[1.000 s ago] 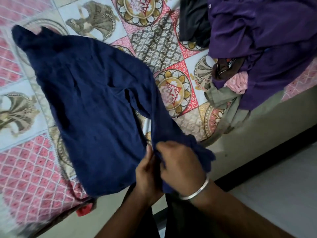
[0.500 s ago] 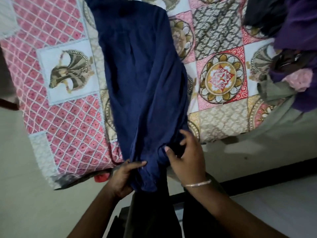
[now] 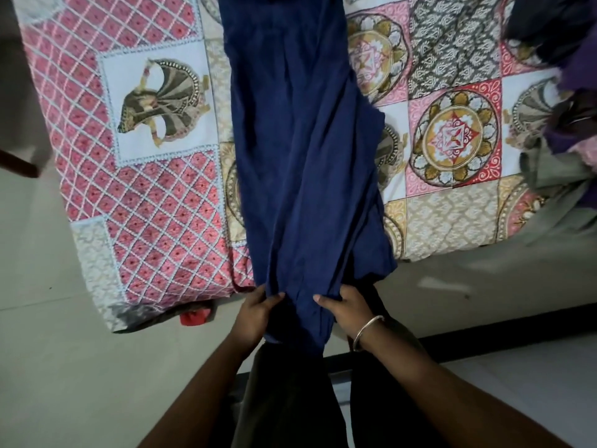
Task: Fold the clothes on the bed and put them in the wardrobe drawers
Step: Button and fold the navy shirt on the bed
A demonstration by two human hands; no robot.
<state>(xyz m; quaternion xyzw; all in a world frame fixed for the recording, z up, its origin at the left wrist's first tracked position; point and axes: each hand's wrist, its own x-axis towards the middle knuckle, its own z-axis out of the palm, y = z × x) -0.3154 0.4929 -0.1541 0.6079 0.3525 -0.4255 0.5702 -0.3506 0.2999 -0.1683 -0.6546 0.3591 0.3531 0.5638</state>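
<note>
While both hands pinch near hem, left hand and right hand hold navy garment taut, likely for flattening; cloth stretches ahead of grip across bed; unfolded pile far right of grip

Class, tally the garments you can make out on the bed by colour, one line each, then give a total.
Navy: 1
Purple: 1
Olive: 1
Black: 1
Pink: 1
Total: 5, though the heap at the right edge may hide more.

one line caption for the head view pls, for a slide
Both hands, left hand and right hand, grip the near end of a navy garment stretched lengthwise across the patterned bedspread.
</note>
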